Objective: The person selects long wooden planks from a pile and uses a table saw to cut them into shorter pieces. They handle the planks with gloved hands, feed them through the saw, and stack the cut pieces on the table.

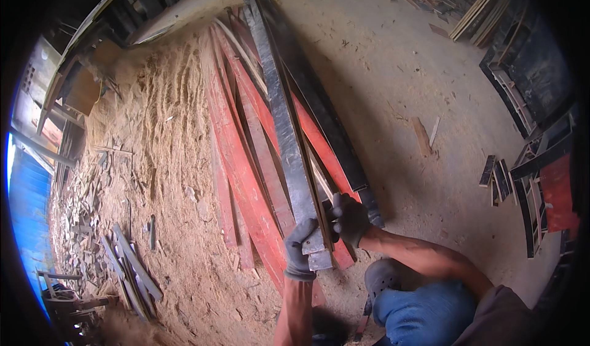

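Here's the long black plank point(278, 118), on top of the heap, its near end right between two gloved hands. The left hand point(299, 249) has its fingers curled around that end's left edge, gripping it! Over on the right edge, the right hand point(350, 220) sits close in, fingers bent; whether they grip the plank, I can't tell. Red planks point(239, 155) fan out beneath, a dark board point(316, 100) lies to the right, sawdust point(178, 254) spreads left.
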`<state>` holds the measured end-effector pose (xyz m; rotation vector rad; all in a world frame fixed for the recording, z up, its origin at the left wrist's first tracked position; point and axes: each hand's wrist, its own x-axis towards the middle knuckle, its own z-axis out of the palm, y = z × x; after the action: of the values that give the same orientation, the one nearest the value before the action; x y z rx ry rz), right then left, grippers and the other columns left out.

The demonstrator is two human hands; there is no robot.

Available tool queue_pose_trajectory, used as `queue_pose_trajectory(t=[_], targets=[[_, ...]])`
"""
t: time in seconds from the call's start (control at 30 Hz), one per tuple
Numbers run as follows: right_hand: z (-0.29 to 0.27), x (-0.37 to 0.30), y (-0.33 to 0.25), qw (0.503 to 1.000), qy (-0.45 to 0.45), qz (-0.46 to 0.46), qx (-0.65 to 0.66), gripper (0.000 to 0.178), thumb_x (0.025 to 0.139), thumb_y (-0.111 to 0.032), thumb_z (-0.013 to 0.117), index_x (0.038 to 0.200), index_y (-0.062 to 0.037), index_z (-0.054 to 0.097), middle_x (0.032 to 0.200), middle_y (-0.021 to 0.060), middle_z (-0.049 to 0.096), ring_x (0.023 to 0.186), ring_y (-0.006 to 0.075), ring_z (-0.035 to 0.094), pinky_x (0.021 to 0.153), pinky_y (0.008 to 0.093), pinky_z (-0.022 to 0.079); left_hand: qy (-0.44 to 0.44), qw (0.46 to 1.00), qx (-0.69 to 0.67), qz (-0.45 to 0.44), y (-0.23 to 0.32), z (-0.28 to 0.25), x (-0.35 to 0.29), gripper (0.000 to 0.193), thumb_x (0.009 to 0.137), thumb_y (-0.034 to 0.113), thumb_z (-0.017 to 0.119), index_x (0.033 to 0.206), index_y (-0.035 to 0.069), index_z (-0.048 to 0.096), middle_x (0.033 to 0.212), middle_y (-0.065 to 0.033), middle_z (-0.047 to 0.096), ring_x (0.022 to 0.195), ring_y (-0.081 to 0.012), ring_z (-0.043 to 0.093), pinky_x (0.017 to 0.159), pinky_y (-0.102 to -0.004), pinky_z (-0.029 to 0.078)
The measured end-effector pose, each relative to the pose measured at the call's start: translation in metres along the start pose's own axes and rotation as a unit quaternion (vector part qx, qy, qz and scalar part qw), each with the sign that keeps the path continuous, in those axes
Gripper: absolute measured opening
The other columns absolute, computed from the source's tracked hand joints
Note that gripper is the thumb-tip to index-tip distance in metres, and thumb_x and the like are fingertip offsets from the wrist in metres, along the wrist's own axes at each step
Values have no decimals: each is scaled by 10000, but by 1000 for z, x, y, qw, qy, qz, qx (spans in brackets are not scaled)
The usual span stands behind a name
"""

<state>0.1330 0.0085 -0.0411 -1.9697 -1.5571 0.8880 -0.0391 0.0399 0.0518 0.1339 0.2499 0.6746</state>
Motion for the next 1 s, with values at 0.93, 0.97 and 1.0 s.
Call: queue_pose_trajectory(t=[0.93,0.97,1.0], targets=[[-26,1,-43,795,-198,128,559,731,1051,-684,428,1382,-56,603,1303,70,660,1221,147,594,1036,345,504,291,909,283,99,-21,15,11,619,955,157,746,1460,25,412,1158,-105,665,952,-191,706,785,-294,606],[-25,4,-39,846,-175,111,490,727,1056,-684,416,1376,-60,607,1307,76,652,1240,143,578,1045,340,493,260,921,278,88,-18,20,9,580,957,149,743,1433,25,437,1139,-99,668,945,-186,705,786,-303,609],[-45,8,-56,877,-212,87,422,741,1055,-695,401,1376,-58,602,1261,81,665,1204,154,596,1034,345,495,232,932,267,83,-12,27,4,540,958,141,739,1407,26,461,1119,-92,670,939,-181,704,787,-312,613]])
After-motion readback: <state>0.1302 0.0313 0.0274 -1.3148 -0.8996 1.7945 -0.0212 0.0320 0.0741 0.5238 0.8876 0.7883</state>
